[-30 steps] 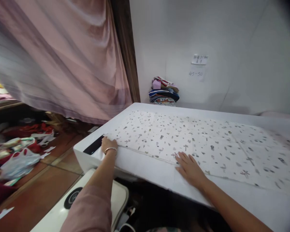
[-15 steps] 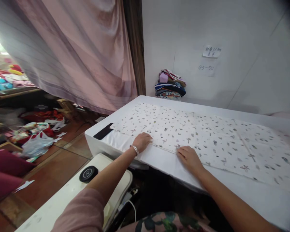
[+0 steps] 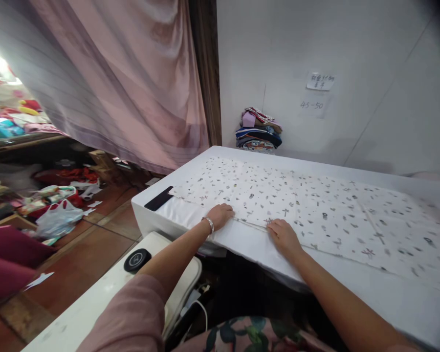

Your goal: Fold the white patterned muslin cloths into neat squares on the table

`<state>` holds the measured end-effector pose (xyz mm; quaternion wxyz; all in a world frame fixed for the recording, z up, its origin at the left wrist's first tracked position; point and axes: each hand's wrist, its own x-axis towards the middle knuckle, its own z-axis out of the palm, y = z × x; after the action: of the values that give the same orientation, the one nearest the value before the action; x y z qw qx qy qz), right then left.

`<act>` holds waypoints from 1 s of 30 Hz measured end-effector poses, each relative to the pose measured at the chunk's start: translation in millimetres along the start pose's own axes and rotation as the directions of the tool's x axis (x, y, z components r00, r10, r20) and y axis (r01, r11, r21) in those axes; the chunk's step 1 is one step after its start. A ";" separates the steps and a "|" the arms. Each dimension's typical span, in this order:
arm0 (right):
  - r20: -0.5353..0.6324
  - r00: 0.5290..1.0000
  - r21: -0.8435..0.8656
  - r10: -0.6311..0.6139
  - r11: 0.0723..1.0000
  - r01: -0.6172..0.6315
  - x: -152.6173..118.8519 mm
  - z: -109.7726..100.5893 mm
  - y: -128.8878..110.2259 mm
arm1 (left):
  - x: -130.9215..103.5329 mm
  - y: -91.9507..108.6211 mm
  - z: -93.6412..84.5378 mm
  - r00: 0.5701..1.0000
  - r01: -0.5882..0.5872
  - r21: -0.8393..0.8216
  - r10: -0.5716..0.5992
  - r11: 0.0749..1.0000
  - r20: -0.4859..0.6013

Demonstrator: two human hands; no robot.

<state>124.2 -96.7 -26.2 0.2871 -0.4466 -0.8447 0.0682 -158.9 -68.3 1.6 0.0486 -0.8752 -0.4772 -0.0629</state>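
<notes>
A long white fabric (image 3: 256, 190) with small grey and brown printed motifs lies folded over the white-covered table (image 3: 205, 230). At its near edge my left hand (image 3: 220, 217), with a bracelet on the wrist, has its fingers closed on the fabric. Farther right along the same edge, my right hand (image 3: 283, 236) pinches the cloth between thumb and fingers. Both hands rest low, close to the tabletop. The thumb of my left hand is mostly hidden.
A black flat object (image 3: 159, 199) lies at the table's left end. A round black object (image 3: 137, 260) sits on the cream side surface (image 3: 91, 303). Folded cloths (image 3: 258, 129) are stacked by the wall. A pink curtain (image 3: 143, 83) hangs left; bags (image 3: 58, 217) lie on the floor.
Both hands stay at the near edge of the fabric; the fingers of my right hand have drawn in slightly on it. The view has shifted a little.
</notes>
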 end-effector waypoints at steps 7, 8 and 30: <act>-0.028 0.999 -0.023 -0.044 0.999 0.043 -1.4 0.1 -0.8 | -0.7 2.6 4.8 0.999 -0.012 0.123 0.016 0.992 -0.031; -0.027 0.998 -0.029 -0.051 0.998 0.050 -1.6 -0.2 -0.9 | -2.0 2.8 4.9 0.999 -0.011 0.132 0.016 0.991 -0.039; -0.035 0.999 -0.096 -0.018 0.995 0.014 -29.6 -43.6 18.6 | -9.6 14.8 0.1 0.990 0.012 -0.107 -0.027 0.994 -0.139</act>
<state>174.2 -115.3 -9.7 0.2810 -0.4542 -0.8452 0.0174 -151.5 -84.2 -0.4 0.0349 -0.8653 -0.4769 -0.1501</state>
